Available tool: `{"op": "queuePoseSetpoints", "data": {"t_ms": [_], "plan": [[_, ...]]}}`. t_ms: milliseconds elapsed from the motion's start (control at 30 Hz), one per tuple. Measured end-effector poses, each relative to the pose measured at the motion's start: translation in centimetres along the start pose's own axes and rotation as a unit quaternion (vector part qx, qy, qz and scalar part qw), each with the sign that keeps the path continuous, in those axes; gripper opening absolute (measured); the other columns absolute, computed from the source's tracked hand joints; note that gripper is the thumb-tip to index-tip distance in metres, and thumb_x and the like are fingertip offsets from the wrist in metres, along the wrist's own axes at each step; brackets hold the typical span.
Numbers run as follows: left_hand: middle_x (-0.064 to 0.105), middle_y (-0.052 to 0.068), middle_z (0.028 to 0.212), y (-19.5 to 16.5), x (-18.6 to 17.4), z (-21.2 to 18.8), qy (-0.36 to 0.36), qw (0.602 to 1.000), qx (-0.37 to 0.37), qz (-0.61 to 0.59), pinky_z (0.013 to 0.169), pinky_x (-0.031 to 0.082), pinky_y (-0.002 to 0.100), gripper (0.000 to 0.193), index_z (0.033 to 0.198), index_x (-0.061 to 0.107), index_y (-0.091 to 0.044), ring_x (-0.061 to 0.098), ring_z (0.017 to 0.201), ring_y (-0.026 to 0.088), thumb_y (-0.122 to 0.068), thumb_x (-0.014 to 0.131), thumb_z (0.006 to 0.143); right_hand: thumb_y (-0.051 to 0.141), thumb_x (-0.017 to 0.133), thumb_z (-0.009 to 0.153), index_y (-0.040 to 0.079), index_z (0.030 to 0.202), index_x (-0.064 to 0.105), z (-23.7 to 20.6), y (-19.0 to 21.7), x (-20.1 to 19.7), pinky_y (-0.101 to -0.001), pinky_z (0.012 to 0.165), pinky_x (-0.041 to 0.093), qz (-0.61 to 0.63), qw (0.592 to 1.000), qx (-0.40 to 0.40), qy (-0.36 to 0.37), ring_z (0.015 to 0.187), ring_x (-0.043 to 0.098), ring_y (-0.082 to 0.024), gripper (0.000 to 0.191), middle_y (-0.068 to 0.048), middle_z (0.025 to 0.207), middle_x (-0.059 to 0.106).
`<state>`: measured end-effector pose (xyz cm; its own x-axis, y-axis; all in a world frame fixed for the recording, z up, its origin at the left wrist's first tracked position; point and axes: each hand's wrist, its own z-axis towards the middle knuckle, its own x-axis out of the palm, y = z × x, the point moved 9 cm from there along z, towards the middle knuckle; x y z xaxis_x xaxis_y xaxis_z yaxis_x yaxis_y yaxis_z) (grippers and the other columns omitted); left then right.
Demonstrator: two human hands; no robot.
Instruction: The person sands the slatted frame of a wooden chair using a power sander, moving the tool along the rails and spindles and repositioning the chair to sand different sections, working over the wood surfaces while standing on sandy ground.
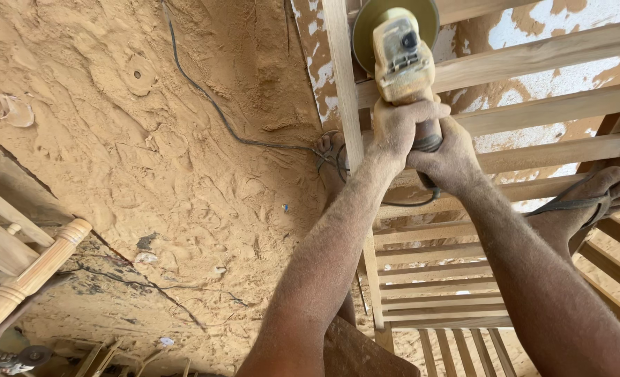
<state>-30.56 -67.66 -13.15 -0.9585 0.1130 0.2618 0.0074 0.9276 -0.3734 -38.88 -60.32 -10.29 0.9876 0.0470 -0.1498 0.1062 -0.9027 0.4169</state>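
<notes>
1. Both hands are on the angle grinder [402, 59], which sits at the top of the slatted wooden frame [505, 209], its disc over the long upright rail.
2. Left hand [398, 129] has its fingers wrapped tight round the grinder's body; right hand [449, 159] has its fingers closed on the rear grip just behind it.
3. A sandalled foot [589, 202] rests on the frame's right side, pinning it down.
4. The power cord [212, 105] trails off left of the frame across the sawdust-covered floor [149, 160].
5. A turned wooden post [27, 279] lies well left of the frame.
6. My read: keep the disc flat, pressure light, strokes running along the grain, and the cord clear of the wheel.
</notes>
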Motion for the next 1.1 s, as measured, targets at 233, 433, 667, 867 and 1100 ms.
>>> {"op": "queuePoseSetpoints", "data": {"t_ms": [233, 433, 667, 867, 1100], "plan": [[0.066, 0.011, 0.083, -0.4, 0.3, 0.5, 0.029, 0.999, 0.030, -0.032, 0.066, 0.064, 0.039, 0.036, 0.093, 0.068, -0.001, 0.068, 0.070, 0.020, -0.015, 0.083, 0.064, 0.017, 0.081, 0.072, 0.004, 0.121, 0.055, 0.4, 0.4, -0.2, -0.0336, 0.081, 0.065, 0.025, 0.999, 0.019, -0.012, 0.087, 0.070, -0.016, 0.057, -0.008, 0.102, 0.067], [0.066, 0.012, 0.085, -2.1, 0.0, 1.7, 0.020, 0.999, 0.041, -0.002, 0.065, 0.064, 0.040, 0.040, 0.094, 0.068, -0.001, 0.069, 0.070, 0.021, -0.017, 0.085, 0.062, 0.015, 0.080, 0.074, 0.003, 0.122, 0.054, 1.2, 2.4, -0.6, -0.0322, 0.083, 0.063, 0.005, 0.998, -0.062, -0.021, 0.087, 0.069, -0.016, 0.056, -0.009, 0.099, 0.065], [0.070, 0.013, 0.096, -1.8, 1.6, -0.2, 0.005, 0.993, 0.057, 0.100, 0.070, 0.068, 0.042, 0.066, 0.113, 0.063, 0.001, 0.074, 0.080, 0.024, -0.030, 0.087, 0.060, 0.015, 0.077, 0.079, 0.001, 0.126, 0.052, -2.4, 1.4, -0.1, -0.0394, 0.067, 0.062, 0.079, 0.991, -0.007, -0.112, 0.076, 0.065, -0.021, 0.055, -0.010, 0.098, 0.063], [0.069, 0.019, 0.111, -4.3, 2.2, -4.2, 0.017, 0.933, 0.099, 0.347, 0.080, 0.065, 0.042, 0.109, 0.141, 0.042, 0.008, 0.075, 0.095, 0.028, -0.055, 0.082, 0.062, 0.013, 0.076, 0.081, -0.002, 0.126, 0.054, -4.6, 1.6, 1.3, -0.0329, 0.080, 0.066, 0.410, 0.907, -0.091, 0.016, 0.091, 0.072, -0.018, 0.052, -0.012, 0.110, 0.067], [0.071, 0.023, 0.107, -7.3, 1.6, -5.7, -0.058, 0.933, 0.052, 0.351, 0.081, 0.064, 0.038, 0.104, 0.132, 0.045, 0.010, 0.075, 0.092, 0.029, -0.054, 0.083, 0.060, 0.014, 0.074, 0.091, -0.007, 0.129, 0.057, -2.9, 0.1, 2.0, -0.0376, 0.074, 0.065, 0.598, 0.786, 0.008, 0.160, 0.088, 0.073, -0.027, 0.047, -0.017, 0.105, 0.070]]}}
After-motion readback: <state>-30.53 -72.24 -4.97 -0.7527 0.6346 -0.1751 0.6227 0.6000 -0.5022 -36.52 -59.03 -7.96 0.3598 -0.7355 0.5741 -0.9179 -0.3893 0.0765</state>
